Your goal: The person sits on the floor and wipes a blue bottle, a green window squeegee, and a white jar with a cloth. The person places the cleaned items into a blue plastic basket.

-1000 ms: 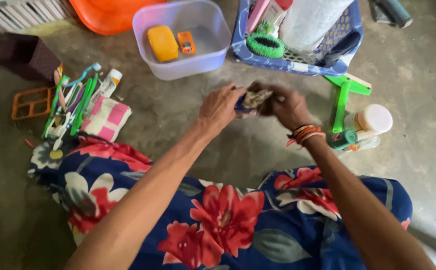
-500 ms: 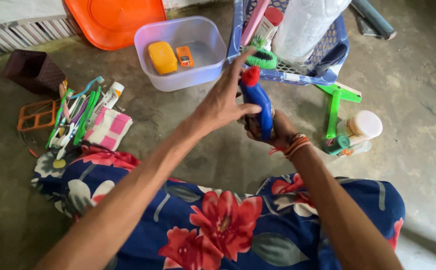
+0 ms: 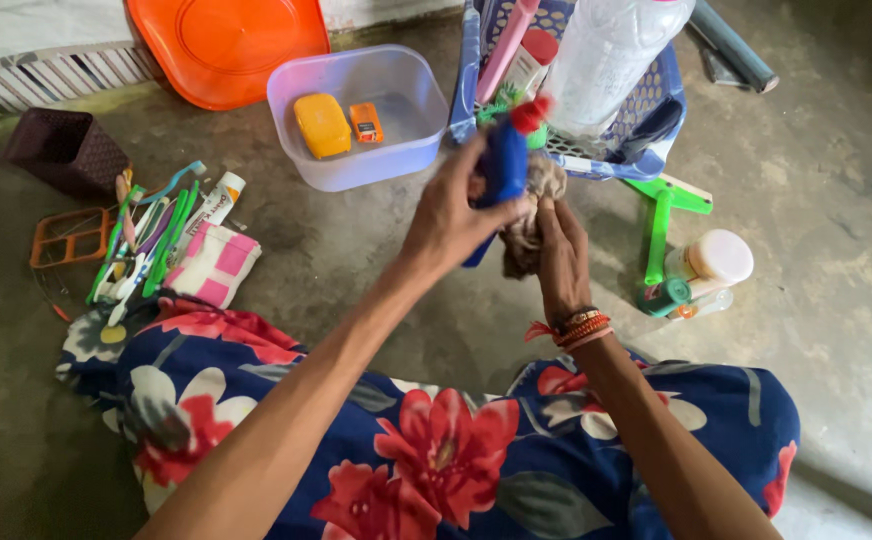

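Both hands up and farther out than half a second back, bottle with them. Left hand [image 3: 456, 215] wrapped round blue bottle [image 3: 504, 175], fingers clamped on body. Bottle near upright, long axis leaning slightly right, red cap [image 3: 530, 114] pointing far toward blue basket [image 3: 661, 100]; earlier cap sat lower, nearer lap. Right hand [image 3: 556, 250] closed on brown cloth [image 3: 531, 215], pressed against bottle's right side. Clear tub [image 3: 396, 150] with yellow soap [image 3: 322, 125] far left. Toothbrushes [image 3: 146, 240] lie left on floor.
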